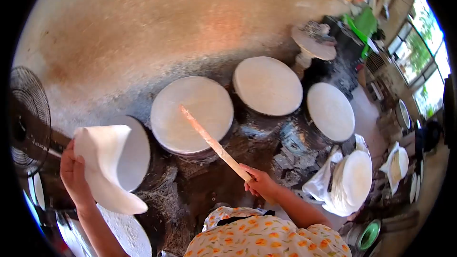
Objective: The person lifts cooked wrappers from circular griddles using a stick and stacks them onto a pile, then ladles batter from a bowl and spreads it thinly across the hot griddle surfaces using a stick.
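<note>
My left hand (pixel 74 173) grips the edge of a large, thin white flatbread (pixel 102 171), which hangs folded and curled. Just behind it lies a round griddle (pixel 140 162) with a pale surface, partly hidden by the flatbread. In my right hand (pixel 259 181) is a long, flat wooden stick (pixel 214 145), its far end over the round white layer (pixel 190 107) on the middle griddle. Whether the stick touches that layer I cannot tell. Farther right, two more griddles bear a round white layer (pixel 269 85) and another such layer (pixel 331 112).
A stack of white flatbreads (pixel 357 176) rests on white plastic at the right. At far left stands a fan (pixel 31 119). Below my left arm is a pan of white flour-like material (pixel 124 231). A pedestal (pixel 312 45) stands by the wall; a green-rimmed container (pixel 369 234) sits lower right.
</note>
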Tool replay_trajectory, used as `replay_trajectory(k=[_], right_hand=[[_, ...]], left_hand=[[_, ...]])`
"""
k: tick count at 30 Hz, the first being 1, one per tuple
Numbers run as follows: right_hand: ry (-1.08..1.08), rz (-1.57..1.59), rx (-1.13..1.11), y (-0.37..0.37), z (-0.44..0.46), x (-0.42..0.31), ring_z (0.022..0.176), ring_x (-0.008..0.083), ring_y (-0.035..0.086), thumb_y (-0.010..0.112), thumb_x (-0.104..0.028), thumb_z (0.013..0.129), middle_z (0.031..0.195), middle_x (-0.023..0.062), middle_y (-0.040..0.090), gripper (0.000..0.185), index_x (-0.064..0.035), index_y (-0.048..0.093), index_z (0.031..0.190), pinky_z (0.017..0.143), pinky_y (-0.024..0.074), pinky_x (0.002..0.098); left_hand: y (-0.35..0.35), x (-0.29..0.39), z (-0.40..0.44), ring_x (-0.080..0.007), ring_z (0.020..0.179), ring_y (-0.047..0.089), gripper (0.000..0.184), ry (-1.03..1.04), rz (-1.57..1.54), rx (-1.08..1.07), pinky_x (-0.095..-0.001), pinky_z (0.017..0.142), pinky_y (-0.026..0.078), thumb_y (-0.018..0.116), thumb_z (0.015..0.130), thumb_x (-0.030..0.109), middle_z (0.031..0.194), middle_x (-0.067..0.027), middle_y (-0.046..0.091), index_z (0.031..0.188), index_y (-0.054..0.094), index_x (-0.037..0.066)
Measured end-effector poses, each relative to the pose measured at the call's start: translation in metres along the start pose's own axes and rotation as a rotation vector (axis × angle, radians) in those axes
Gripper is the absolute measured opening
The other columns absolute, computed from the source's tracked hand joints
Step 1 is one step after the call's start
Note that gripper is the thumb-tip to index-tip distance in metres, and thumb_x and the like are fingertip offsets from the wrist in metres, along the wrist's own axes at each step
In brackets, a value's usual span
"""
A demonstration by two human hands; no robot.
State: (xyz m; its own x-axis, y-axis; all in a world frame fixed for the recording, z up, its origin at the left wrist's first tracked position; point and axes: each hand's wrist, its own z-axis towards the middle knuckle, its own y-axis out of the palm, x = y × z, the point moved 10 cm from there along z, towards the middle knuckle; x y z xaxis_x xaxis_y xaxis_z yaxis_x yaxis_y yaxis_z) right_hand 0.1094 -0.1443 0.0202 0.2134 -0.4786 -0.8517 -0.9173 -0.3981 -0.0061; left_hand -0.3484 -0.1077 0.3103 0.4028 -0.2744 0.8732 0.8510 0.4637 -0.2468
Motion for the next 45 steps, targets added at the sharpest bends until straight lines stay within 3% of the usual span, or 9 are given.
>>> replay_trajectory(k=[6, 14, 21, 26, 30, 34, 37, 41, 45], right_hand=[[-0.011, 0.259, 0.243, -0.099, -0.09, 0.075, 0.048, 0.0078, 0.048, 0.043, 0.007, 0.082, 0.072, 0.0047, 0.056, 0.072, -0.0268, 0.029, 0.144, 0.042, 0.0405, 0.0231], [0.072, 0.576, 0.944, -0.211, -0.315, 0.24, 0.046, 0.0103, 0.049, 0.044, 0.004, 0.085, 0.069, 0.0062, 0.058, 0.071, -0.0296, 0.025, 0.144, 0.041, 0.0424, 0.0244], [0.035, 0.9, 1.691, -0.175, -0.516, 0.374, 0.041, 0.0131, 0.049, 0.042, 0.008, 0.082, 0.067, 0.0101, 0.057, 0.073, -0.0253, 0.024, 0.144, 0.034, 0.042, 0.0269], [0.098, 0.994, 1.964, -0.107, -0.572, 0.414, 0.04, 0.0139, 0.049, 0.036, 0.009, 0.08, 0.066, 0.0123, 0.056, 0.074, -0.0248, 0.021, 0.145, 0.034, 0.0419, 0.0266], [0.207, 1.03, 1.994, -0.068, -0.568, 0.429, 0.04, 0.0138, 0.049, 0.036, 0.009, 0.08, 0.066, 0.0122, 0.056, 0.075, -0.0253, 0.021, 0.145, 0.034, 0.0418, 0.0265], [0.232, 1.124, 1.955, -0.044, -0.543, 0.446, 0.04, 0.0134, 0.049, 0.038, 0.009, 0.079, 0.066, 0.012, 0.056, 0.076, -0.0244, 0.021, 0.145, 0.035, 0.042, 0.0263], [0.206, 1.122, 1.844, -0.046, -0.524, 0.442, 0.04, 0.0129, 0.049, 0.042, 0.008, 0.078, 0.061, 0.0088, 0.055, 0.076, -0.0221, 0.021, 0.145, 0.036, 0.042, 0.0261], [0.196, 1.1, 1.822, -0.09, -0.52, 0.431, 0.041, 0.0126, 0.049, 0.046, 0.005, 0.078, 0.059, 0.0072, 0.053, 0.065, -0.0146, 0.036, 0.139, 0.036, 0.0411, 0.0272], [0.372, 0.622, 1.812, -0.178, -0.522, 0.464, 0.042, 0.0156, 0.049, 0.045, 0.0, 0.077, 0.059, 0.007, 0.051, 0.02, 0.0017, 0.056, 0.093, 0.038, 0.0394, 0.0285]], left_hand=[[0.234, 0.121, -0.085, -0.0253, 0.115, 0.049, 0.012, 0.069, -0.335, -0.562, -0.0368, 0.098, 0.035, 0.056, 0.087, 0.012, 0.128, -0.0231, 0.05, 0.08, 0.054, 0.002], [0.502, 0.272, -0.29, -0.0251, 0.12, 0.045, 0.006, 0.127, -0.926, -1.301, -0.0366, 0.099, 0.034, 0.05, 0.087, -0.001, 0.133, -0.0266, 0.042, 0.085, 0.045, 0.002], [0.649, 0.343, -0.392, -0.0171, 0.096, 0.056, 0.009, -0.248, -1.257, -1.142, -0.0285, 0.084, 0.045, 0.052, 0.087, 0.011, 0.127, -0.0213, 0.05, 0.083, 0.049, 0.004], [0.765, 0.274, -0.475, -0.0135, 0.083, 0.057, 0.005, -0.513, -1.213, -1.118, -0.0267, 0.076, 0.047, 0.05, 0.087, 0.009, 0.098, -0.0093, 0.061, 0.085, 0.052, 0.005], [0.869, 0.126, -0.562, -0.0104, 0.068, 0.054, 0.005, -0.578, -0.928, -1.11, -0.0243, 0.064, 0.046, 0.056, 0.083, 0.005, 0.081, -0.0011, 0.06, 0.087, 0.058, 0.004], [0.928, 0.019, -0.601, -0.0081, 0.067, 0.052, 0.006, -0.363, -0.498, -1.213, -0.0232, 0.061, 0.044, 0.06, 0.082, 0.005, 0.076, -0.0003, 0.061, 0.087, 0.061, 0.002], [0.936, 0.027, -0.591, -0.0114, 0.057, 0.055, 0.015, -0.034, -0.3, -1.204, -0.0285, 0.055, 0.045, 0.062, 0.081, 0.016, 0.062, -0.0051, 0.062, 0.075, 0.063, 0.002], [0.927, 0.049, -0.586, -0.0111, 0.054, 0.057, 0.008, -0.212, -0.104, -1.448, -0.0238, 0.046, 0.042, 0.058, 0.082, 0.006, 0.068, -0.0055, 0.061, 0.085, 0.061, -0.001], [0.883, 0.048, -0.554, -0.0121, 0.057, 0.057, 0.012, -0.024, -0.093, -1.326, -0.023, 0.052, 0.046, 0.059, 0.081, 0.004, 0.076, -0.0068, 0.062, 0.091, 0.059, -0.002]])
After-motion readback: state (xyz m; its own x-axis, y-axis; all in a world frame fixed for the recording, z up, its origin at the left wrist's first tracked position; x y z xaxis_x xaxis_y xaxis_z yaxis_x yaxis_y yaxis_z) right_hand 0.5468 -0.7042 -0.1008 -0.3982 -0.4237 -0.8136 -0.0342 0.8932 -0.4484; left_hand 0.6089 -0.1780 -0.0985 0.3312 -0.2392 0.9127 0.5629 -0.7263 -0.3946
